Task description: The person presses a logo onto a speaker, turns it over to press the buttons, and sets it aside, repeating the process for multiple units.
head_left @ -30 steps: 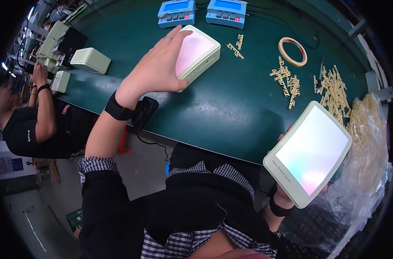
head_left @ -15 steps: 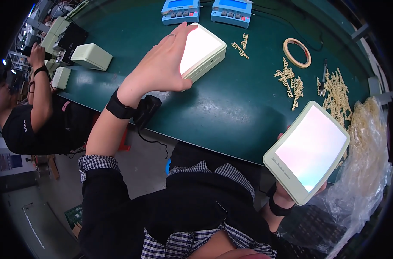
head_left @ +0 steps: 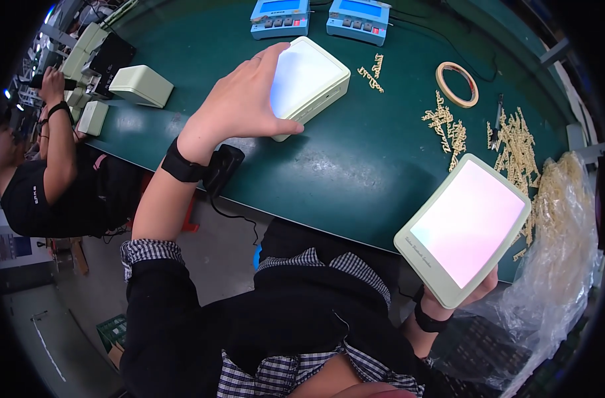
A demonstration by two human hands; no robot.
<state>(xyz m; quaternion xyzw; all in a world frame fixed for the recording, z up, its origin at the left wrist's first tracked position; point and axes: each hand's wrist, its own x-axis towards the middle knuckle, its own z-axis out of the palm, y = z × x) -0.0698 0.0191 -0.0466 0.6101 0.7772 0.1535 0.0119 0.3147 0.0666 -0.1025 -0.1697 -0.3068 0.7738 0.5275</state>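
Note:
A pale green light-up speaker (head_left: 315,79) rests on the green table, its white panel facing up with a blue tint near my fingers. My left hand (head_left: 239,99) is at its left side, thumb and fingers spread wide and loose around the edge. On the right, a second light-up speaker (head_left: 471,229) is tilted toward me, its panel glowing pink-white. My right hand (head_left: 471,295) grips this one from behind and below; most of the fingers are hidden by it.
Cream cut-out lettering strips (head_left: 515,149) lie heaped at right, near a tape roll (head_left: 457,84) and a dark slim tool (head_left: 497,119). A plastic bag (head_left: 561,225) bulges at the table's right end. Two blue devices (head_left: 359,20) stand at the back. A co-worker (head_left: 40,179) sits at left.
My left hand has loosened and drawn back slightly left from the speaker on the table. The right speaker has shifted a little left, and both panels' tints have changed.

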